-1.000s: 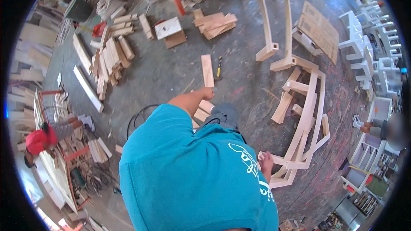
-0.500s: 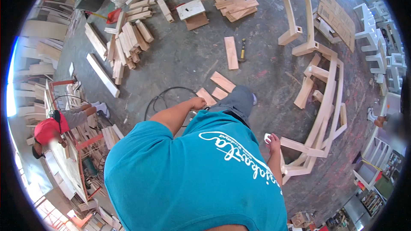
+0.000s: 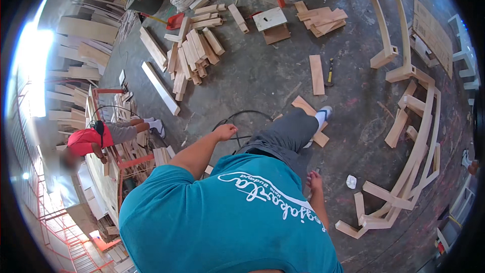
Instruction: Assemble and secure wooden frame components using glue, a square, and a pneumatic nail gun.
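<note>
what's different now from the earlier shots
In view, the left hand has moved left, from beside the plank to near the black cable; the right hand now shows left of the wooden frame it overlapped. Plank, hammer and frame lie as before.

At your right, a small white object (image 3: 351, 182) lies near a curved wooden frame (image 3: 418, 150); ahead, black cable (image 3: 248, 111) loops.

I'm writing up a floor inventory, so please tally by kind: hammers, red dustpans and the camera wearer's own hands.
Hammer: 1
Red dustpan: 1
Left hand and right hand, both bare: 2
Total: 4
</note>
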A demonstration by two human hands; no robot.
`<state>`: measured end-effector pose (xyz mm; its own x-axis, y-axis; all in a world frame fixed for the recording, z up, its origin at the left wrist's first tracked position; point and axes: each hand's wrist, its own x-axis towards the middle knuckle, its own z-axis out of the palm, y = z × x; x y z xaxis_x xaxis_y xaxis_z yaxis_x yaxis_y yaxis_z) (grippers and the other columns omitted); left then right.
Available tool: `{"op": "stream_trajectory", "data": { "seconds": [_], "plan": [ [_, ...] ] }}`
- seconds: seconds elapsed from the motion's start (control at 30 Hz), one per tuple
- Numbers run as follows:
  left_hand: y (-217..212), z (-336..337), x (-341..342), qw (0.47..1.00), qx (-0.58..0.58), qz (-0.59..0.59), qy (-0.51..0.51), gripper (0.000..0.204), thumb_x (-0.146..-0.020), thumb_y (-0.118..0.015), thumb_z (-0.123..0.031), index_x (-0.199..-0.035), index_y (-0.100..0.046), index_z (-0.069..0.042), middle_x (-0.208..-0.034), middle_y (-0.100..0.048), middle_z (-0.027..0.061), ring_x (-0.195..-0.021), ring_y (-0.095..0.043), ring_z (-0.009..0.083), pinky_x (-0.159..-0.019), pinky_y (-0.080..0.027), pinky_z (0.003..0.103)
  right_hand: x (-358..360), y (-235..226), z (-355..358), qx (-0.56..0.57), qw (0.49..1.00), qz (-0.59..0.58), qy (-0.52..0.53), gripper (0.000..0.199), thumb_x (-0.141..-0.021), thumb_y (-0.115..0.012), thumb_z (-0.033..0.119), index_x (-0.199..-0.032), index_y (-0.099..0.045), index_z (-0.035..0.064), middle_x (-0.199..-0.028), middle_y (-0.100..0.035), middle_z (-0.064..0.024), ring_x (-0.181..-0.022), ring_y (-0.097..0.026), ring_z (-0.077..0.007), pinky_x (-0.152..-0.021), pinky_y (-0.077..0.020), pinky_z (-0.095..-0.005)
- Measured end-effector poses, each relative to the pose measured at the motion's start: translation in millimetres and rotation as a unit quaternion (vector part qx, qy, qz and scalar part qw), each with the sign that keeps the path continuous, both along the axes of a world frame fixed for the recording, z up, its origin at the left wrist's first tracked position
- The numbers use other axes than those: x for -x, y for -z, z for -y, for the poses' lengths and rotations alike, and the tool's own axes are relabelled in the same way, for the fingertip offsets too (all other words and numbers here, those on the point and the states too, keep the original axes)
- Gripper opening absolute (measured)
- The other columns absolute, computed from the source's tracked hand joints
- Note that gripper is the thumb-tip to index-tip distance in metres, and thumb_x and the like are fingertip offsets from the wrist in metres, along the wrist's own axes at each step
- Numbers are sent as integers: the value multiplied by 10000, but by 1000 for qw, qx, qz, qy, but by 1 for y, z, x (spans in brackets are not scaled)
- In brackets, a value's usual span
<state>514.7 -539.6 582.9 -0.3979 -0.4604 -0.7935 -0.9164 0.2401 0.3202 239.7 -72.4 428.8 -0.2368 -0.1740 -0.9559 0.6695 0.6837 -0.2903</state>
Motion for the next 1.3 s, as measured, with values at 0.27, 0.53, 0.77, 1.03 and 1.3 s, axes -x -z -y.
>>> {"op": "stream_trajectory", "data": {
  "seconds": [0.27, 0.53, 0.77, 1.03, 1.3],
  "plan": [
    [-6, 43, 19, 999, 15, -48, 1, 360, -938, -543, -334, -1191, -665, -109, -1150, -695, 161, -1103, -643, 332, -935, -499, 428, 48, -25, 20, -13, 1000, -22, 15, 371, -1021, -512, 261, -1378, -525, 160, -1160, -677, -52, -900, -664, -205, -701, -543, -376],
    [18, 124, -1, 991, 9, -116, -63, 342, -949, -530, -308, -1198, -658, -113, -1149, -697, 144, -1089, -649, 319, -934, -499, 417, 67, -38, 99, -83, 995, -50, -25, 334, -1015, -521, 281, -1322, -548, 152, -1100, -677, -52, -880, -661, -231, -708, -542, -440],
    [105, 191, -126, 972, 32, -150, -179, 294, -932, -558, -295, -1096, -705, -101, -1105, -711, 115, -1012, -681, 271, -882, -521, 393, 69, -46, 290, -37, 988, -65, -135, 309, -964, -582, 263, -1237, -617, 125, -1004, -681, -42, -767, -636, -175, -597, -504, -361],
    [95, 288, -218, 859, 14, -120, -497, 313, -955, -560, -262, -1173, -649, -56, -1004, -715, 53, -773, -651, 162, -707, -527, 333, 106, -113, 577, 89, 932, -195, -291, 456, -936, -639, 277, -1318, -564, 40, -1056, -680, -63, -866, -655, -155, -663, -508, -309],
    [81, 314, -183, 721, -45, -122, -681, 287, -978, -555, -267, -1147, -653, -57, -956, -708, 48, -771, -642, 147, -720, -517, 296, 150, -60, 729, 7, 863, -168, -476, 438, -909, -662, 224, -1294, -582, 29, -1075, -681, -66, -835, -658, -140, -629, -487, -276]
  ]
}}
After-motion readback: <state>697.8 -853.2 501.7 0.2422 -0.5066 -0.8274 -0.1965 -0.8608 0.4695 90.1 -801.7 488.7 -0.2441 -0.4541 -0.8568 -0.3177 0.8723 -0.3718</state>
